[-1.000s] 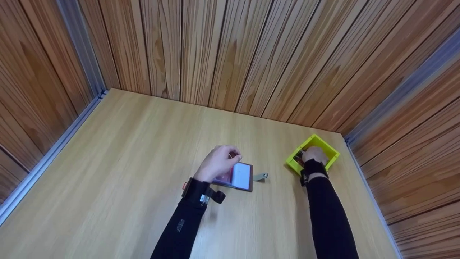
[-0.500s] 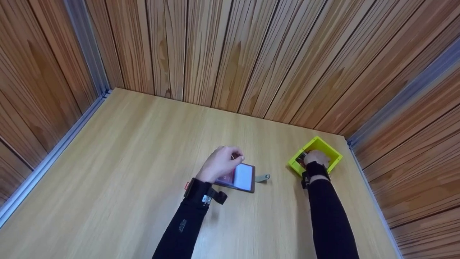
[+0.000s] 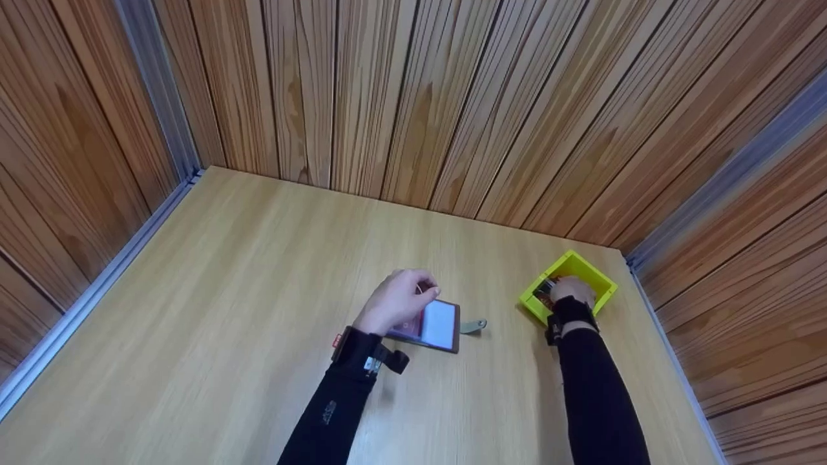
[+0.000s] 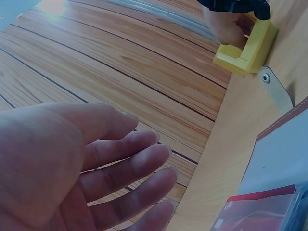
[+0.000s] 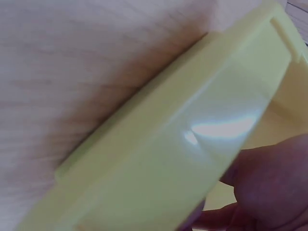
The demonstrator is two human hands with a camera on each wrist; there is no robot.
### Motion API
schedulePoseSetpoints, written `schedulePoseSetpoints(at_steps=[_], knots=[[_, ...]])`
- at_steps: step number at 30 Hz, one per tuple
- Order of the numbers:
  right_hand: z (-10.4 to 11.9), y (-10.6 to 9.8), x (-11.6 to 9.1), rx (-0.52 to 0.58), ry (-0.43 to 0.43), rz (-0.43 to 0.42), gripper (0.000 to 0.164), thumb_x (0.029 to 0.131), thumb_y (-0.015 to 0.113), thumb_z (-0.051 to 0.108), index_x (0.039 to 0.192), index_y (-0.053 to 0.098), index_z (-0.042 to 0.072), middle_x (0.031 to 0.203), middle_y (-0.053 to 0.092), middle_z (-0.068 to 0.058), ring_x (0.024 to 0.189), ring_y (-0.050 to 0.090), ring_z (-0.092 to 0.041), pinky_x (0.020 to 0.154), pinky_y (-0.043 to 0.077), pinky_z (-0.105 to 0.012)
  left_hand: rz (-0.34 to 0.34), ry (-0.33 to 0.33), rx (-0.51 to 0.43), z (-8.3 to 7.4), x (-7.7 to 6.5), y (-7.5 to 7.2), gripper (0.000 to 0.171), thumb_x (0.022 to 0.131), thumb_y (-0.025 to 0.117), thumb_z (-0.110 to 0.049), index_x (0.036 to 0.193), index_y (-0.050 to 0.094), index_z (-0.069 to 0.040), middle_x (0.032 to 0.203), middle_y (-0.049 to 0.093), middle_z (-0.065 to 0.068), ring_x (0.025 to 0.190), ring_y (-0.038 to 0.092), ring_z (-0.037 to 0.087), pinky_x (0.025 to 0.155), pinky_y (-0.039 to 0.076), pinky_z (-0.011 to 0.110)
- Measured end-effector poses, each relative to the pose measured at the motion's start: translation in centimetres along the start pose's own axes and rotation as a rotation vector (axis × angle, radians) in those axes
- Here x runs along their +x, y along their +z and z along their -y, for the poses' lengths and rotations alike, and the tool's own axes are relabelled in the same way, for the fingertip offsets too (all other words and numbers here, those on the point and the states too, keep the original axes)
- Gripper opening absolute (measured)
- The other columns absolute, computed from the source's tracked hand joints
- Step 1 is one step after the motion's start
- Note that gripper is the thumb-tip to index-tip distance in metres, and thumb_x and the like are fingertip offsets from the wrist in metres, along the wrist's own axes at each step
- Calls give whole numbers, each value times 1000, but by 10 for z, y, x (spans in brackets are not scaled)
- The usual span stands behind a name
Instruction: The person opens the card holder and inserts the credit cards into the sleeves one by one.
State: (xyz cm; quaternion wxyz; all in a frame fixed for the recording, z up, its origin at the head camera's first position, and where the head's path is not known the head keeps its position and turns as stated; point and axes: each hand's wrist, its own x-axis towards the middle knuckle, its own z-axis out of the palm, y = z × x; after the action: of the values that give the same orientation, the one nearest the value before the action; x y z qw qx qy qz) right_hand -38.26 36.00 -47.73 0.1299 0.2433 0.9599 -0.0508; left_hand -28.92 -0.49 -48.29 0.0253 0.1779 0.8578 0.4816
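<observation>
My left hand (image 3: 397, 300) hovers over an open card holder (image 3: 440, 325), its fingers loosely bent. In the left wrist view, nothing lies between those fingers (image 4: 130, 166). The card holder has a brown stitched edge, clear sleeves and a pale strap (image 3: 473, 327) with a metal snap. A red card (image 4: 262, 211) shows in one sleeve. To the right, my right hand (image 3: 573, 292) reaches down into a yellow bin (image 3: 586, 268). Bin wall and hand hide its fingertips, so what they touch cannot be seen. Small dark and reddish items (image 3: 544, 292) lie in the bin beside it.
The bin stands near the back right corner of the light wooden table (image 3: 258, 290). Wood-panelled walls (image 3: 413, 110) rise behind and at both sides, with metal rails (image 3: 97, 274) along the corners and the left table edge.
The head view has shifted slightly. My left hand keeps its place over the card holder. In the bin, my right hand has moved only a little.
</observation>
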Motion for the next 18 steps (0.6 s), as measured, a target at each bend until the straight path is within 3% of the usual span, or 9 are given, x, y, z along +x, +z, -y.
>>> schedulePoseSetpoints(at_steps=[3,7,13,18], knots=[[-1,0,-2,19,10,-18,41,108,48,15,132,62,-15,124,67,-30,107,61,-35,98,54,-43,7,-7,-1,1,0,1,23,107,66,-25,117,79,-10,109,80,5,97,70,15,91,58,37],[-1,-1,-3,32,5,-16,37,107,51,18,123,66,-13,103,60,-19,93,54,-29,78,49,-36,11,-3,4,1,1,2,22,107,66,-25,117,79,-10,110,80,5,98,70,15,92,58,37],[-5,-3,-2,14,-28,-45,33,106,53,17,115,66,-12,99,59,-19,93,56,-32,83,52,-40,1,14,21,4,2,5,21,107,66,-24,115,80,-11,109,80,4,94,68,13,86,56,33],[-10,-7,1,51,-43,-94,35,105,57,17,118,66,-14,102,66,-24,90,58,-31,79,54,-41,13,9,18,6,3,10,21,107,67,-26,116,80,-13,109,80,3,92,67,11,83,55,29]])
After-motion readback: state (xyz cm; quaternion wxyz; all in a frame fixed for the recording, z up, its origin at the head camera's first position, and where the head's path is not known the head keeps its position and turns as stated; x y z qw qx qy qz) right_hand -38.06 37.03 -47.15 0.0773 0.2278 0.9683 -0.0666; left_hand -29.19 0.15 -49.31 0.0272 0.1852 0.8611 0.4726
